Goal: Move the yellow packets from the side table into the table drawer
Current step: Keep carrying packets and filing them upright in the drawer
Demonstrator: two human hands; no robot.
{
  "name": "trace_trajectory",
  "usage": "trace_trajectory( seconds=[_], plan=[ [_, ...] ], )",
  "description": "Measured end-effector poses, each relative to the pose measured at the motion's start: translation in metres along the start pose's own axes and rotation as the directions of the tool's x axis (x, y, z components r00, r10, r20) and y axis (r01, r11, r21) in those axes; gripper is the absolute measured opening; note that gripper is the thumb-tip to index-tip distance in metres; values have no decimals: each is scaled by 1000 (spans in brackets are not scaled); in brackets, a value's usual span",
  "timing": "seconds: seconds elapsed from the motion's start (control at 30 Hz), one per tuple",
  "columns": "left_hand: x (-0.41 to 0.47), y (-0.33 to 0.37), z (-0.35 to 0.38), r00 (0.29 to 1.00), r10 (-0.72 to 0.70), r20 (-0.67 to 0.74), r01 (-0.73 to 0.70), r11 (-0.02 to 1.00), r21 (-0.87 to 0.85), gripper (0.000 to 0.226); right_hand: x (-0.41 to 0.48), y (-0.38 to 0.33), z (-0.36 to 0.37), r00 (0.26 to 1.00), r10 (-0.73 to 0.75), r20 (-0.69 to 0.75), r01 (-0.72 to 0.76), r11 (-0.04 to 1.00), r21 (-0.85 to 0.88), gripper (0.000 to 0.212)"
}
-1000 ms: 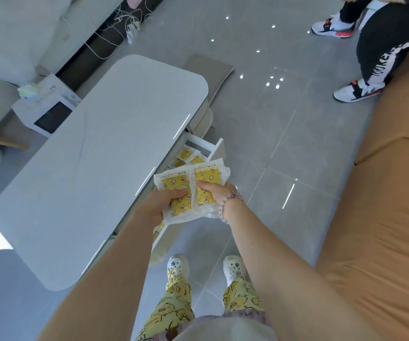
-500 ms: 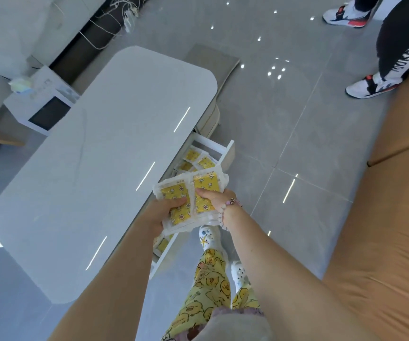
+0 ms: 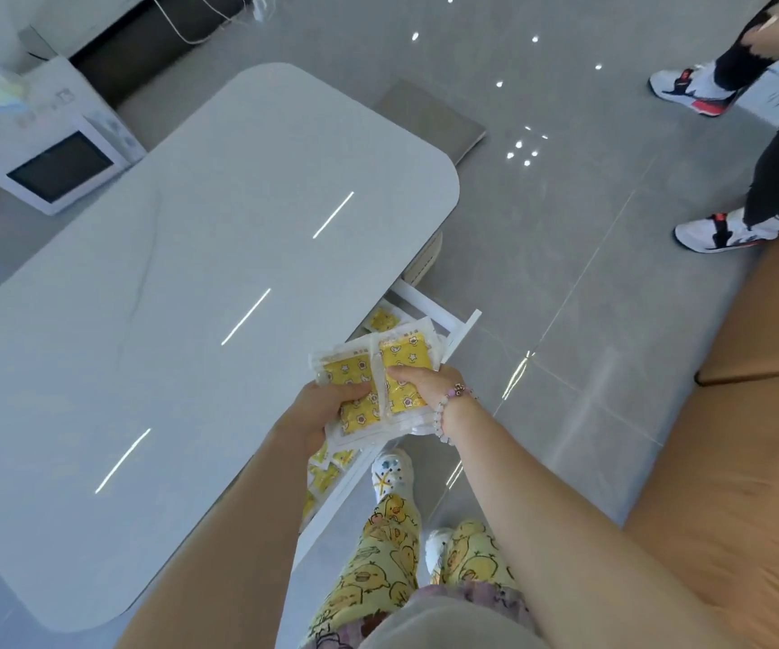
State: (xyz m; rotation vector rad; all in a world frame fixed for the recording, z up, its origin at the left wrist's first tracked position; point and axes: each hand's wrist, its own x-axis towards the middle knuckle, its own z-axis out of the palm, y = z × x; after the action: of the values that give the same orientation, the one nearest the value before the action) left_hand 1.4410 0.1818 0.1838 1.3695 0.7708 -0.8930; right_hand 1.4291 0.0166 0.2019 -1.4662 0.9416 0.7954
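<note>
Left hand (image 3: 319, 409) and right hand (image 3: 418, 379) both grip a packet stack (image 3: 378, 388) above the open drawer (image 3: 460, 332); more packets (image 3: 331, 470) lie inside.

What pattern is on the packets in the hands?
The packets are yellow with little flowers and stars; head view.

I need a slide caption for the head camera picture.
Left hand and right hand hold yellow packets over the open drawer of the white table.

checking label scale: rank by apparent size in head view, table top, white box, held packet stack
1. table top
2. white box
3. held packet stack, not far behind; it's nearer the camera
</note>
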Motion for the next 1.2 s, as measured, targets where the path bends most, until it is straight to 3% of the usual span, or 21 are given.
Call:
trace_trajectory(
  seconds=[0.07,0.17,0.2,0.3,0.4,0.6,0.73,0.8,0.87,0.97,1.1,1.2],
  plan=[
    [12,4,-2,1000,-27,6,27,999,-23,28,13,-3,3,1000,6,-19,-6,1000,-9,59],
    [27,6,-1,999,-47,27,49,997,-60,26,31,-6,5,1000,5,-18,-6,999,-45,24],
    [32,5,-1,998,-57,26,59,996,-70,30,37,-7,5,1000,5,-21,-7,998,-62,23],
    [51,0,1,994,-104,14,105,988,-117,37,59,-8,4,998,41,-56,-46,994,-99,38],
    [81,-10,1,985,-171,-9,166,969,-184,37,92,-5,4,996,79,-44,-85,984,-158,37],
    [160,-46,2,962,-262,-71,218,902,-372,14,186,1,12,985,171,-30,-173,951,-256,55],
    [223,-65,1,954,-287,-88,217,863,-457,15,257,5,16,982,187,-17,-182,926,-331,65],
    [255,-72,2,948,-296,-113,221,874,-433,22,291,5,19,984,181,-8,-168,899,-405,68],
    [285,-75,7,944,-300,-134,225,887,-404,45,322,7,18,986,163,-19,-152,867,-474,68],
    [325,-81,15,940,-276,-199,182,903,-389,68,363,10,15,993,120,7,-98,841,-532,47],
    [360,-87,20,911,-228,-344,158,962,-221,36,400,11,19,997,80,6,-60,793,-606,39],
    [372,-90,20,877,-173,-449,181,983,-25,35,419,12,23,999,34,-22,-39,671,-741,47]
  ],
)
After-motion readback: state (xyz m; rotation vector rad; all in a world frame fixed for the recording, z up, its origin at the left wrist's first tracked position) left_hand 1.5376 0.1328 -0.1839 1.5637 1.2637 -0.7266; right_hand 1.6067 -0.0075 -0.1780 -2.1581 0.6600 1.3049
